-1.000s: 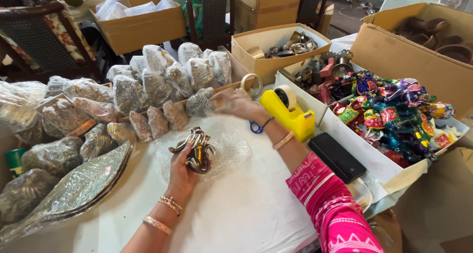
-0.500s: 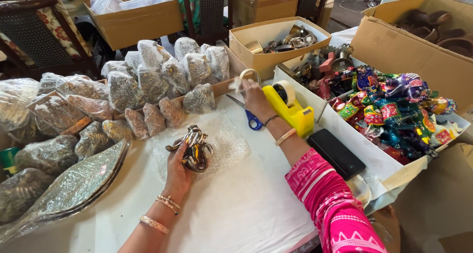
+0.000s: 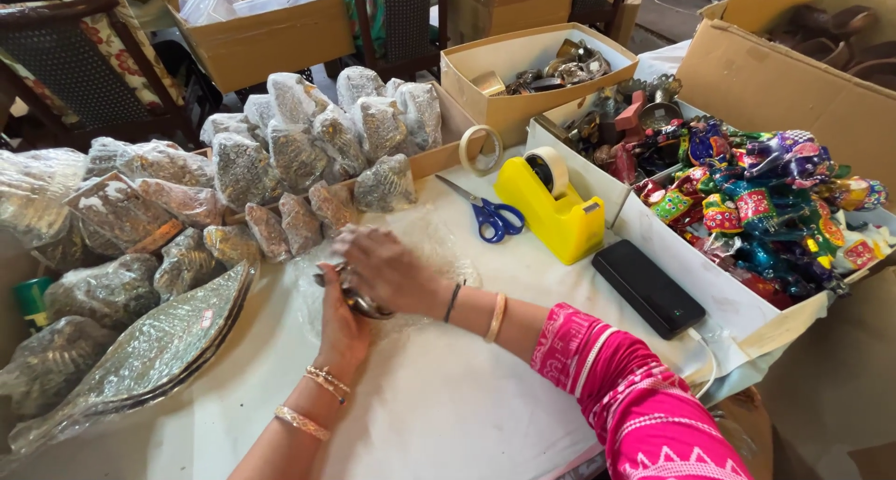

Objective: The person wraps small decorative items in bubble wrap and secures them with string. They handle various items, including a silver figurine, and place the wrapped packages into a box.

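Fingers of both hands [image 3: 369, 284] grip a metal trinket [image 3: 359, 303] beside silvery wrapped packets [image 3: 280, 153].

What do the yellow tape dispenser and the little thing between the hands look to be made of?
The tape dispenser looks like moulded plastic: even yellow, soft sheen. The small ornament between the left hand and right hand seems metal, dark and glinting, though mostly hidden.

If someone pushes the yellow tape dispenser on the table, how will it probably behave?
The yellow tape dispenser has a wide, flat base, so it would probably slide and not tip. Its solid block body suggests some weight for its size. It stands on a white cover, which may drag or wrinkle with it.
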